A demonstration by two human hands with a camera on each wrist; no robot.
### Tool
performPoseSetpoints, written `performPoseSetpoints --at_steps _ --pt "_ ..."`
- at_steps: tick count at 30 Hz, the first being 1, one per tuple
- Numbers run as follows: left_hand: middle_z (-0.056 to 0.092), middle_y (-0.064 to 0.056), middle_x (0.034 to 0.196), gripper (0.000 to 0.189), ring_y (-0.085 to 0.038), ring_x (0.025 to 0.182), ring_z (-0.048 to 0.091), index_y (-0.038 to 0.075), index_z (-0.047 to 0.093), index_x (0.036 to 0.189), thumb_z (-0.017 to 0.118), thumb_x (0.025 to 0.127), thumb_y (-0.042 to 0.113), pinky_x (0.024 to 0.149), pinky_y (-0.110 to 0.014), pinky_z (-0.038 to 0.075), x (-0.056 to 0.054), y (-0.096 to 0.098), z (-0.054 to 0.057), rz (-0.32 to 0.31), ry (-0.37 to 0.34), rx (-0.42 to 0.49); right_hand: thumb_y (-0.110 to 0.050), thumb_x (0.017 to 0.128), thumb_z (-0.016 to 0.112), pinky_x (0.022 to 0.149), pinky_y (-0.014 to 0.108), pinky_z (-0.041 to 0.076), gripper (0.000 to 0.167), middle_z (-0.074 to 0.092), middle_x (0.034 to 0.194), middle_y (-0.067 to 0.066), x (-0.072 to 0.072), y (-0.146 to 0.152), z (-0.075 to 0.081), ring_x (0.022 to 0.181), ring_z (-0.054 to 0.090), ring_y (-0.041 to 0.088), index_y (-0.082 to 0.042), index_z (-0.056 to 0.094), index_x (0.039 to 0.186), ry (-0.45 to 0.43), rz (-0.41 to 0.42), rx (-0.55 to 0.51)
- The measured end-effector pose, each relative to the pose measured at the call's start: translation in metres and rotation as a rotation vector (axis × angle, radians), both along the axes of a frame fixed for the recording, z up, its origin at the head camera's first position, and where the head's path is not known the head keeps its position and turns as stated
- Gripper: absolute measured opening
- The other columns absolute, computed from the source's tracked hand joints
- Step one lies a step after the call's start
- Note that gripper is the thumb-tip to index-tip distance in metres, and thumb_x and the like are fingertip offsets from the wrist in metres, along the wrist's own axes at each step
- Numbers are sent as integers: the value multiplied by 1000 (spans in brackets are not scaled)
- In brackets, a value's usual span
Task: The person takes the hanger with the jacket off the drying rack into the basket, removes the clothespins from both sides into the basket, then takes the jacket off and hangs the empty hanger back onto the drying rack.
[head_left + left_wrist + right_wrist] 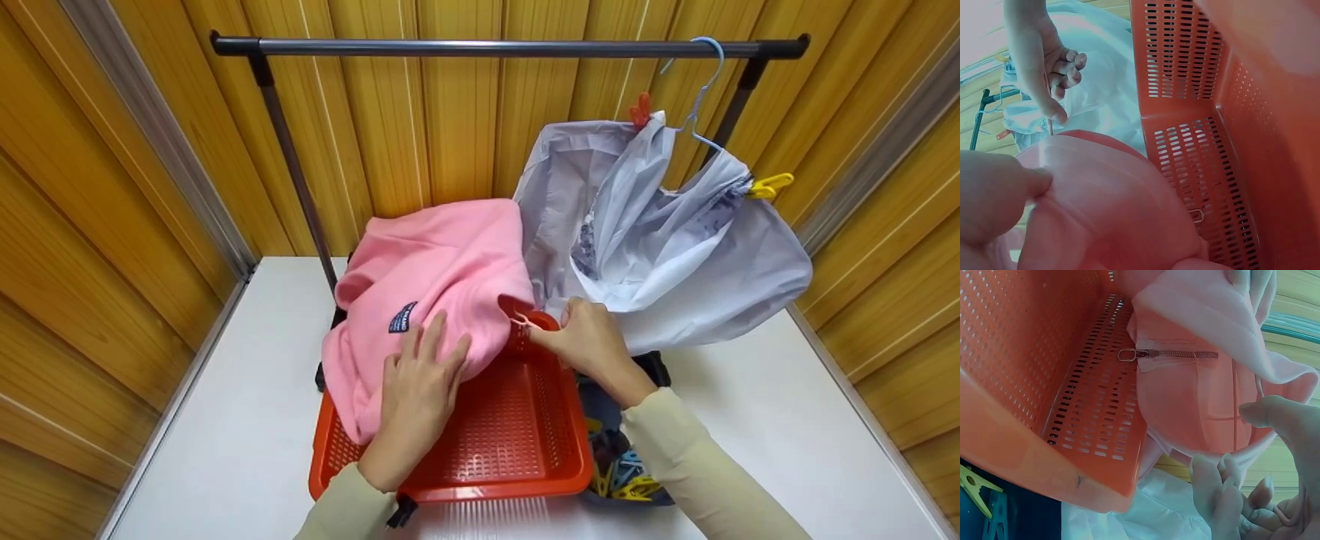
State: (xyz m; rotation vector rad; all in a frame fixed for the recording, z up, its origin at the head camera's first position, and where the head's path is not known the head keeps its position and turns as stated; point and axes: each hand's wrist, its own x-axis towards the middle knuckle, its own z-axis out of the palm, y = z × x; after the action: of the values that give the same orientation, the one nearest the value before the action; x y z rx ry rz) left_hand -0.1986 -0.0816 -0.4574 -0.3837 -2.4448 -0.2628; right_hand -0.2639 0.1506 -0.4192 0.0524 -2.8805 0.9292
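Note:
A pink sweatshirt [450,262] with a dark label lies draped over the back left of a red perforated basket [487,491]. My left hand [420,382] grips it, fingers spread on top and the thumb [1036,183] at the cloth in the left wrist view. Beside the garment's opening, my right hand [592,337] pinches a thin pink wire hanger [523,321] with thumb and curled fingers. Part of the hanger is inside the cloth, hidden from the head view. The right wrist view shows a short zipper [1185,354] on the sweatshirt.
A blue hanger [694,112] on the dark rail [487,49] carries a grey-white cloth [637,300], held by a red clip [640,110] and a yellow clip [771,185]. Right of the basket stands a dark bin [660,496] of coloured clips. Wood-patterned walls enclose the white table [217,420].

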Motion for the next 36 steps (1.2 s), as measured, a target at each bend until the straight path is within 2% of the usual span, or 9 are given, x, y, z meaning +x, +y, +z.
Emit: performPoseSetpoints --at_steps 7,10,14,19,24,29,36 --pt "65 1 114 15 -24 104 59 26 72 104 66 90 29 76 -42 45 -1 -5 0 -69 35 78 -51 71 76 40 27 39 47 51 57 2 0 -2 0 43 50 16 -9 54 70 -4 -4 6" --pt "68 2 103 11 -22 95 61 21 73 98 68 89 24 85 -47 47 0 -5 2 -102 42 108 -49 71 76 40 26 40 46 51 59 2 0 -3 0 44 49 16 -9 54 72 -9 0 6" --pt "69 0 96 8 -22 89 62 15 74 93 69 87 17 98 -57 43 1 -5 3 -144 39 151 -49 70 75 41 27 39 45 51 58 2 0 -4 0 44 49 16 -10 52 70 6 7 13" --pt "68 -1 89 6 -21 83 63 12 75 88 71 84 12 98 -62 41 2 -7 4 -168 54 194 -50 70 76 41 28 39 48 51 53 2 -1 -1 -2 41 49 16 -10 52 65 21 5 19" --pt "65 -1 81 3 -21 76 63 11 71 81 70 83 9 97 -69 38 2 -9 5 -155 79 194 -49 70 77 42 27 39 48 50 53 1 -3 2 -3 42 49 15 -10 51 63 25 11 11" --pt "64 -3 80 5 -23 75 62 10 69 79 69 84 9 95 -70 38 3 -14 6 -118 88 173 -50 71 77 44 28 39 49 48 56 1 -4 5 -5 45 49 17 -10 49 63 23 9 11" --pt "64 -5 78 6 -25 75 64 7 66 79 67 84 10 96 -71 36 4 -21 9 -71 61 160 -50 71 78 45 27 36 51 43 54 -1 -7 7 -8 47 47 17 -10 47 62 12 15 7"
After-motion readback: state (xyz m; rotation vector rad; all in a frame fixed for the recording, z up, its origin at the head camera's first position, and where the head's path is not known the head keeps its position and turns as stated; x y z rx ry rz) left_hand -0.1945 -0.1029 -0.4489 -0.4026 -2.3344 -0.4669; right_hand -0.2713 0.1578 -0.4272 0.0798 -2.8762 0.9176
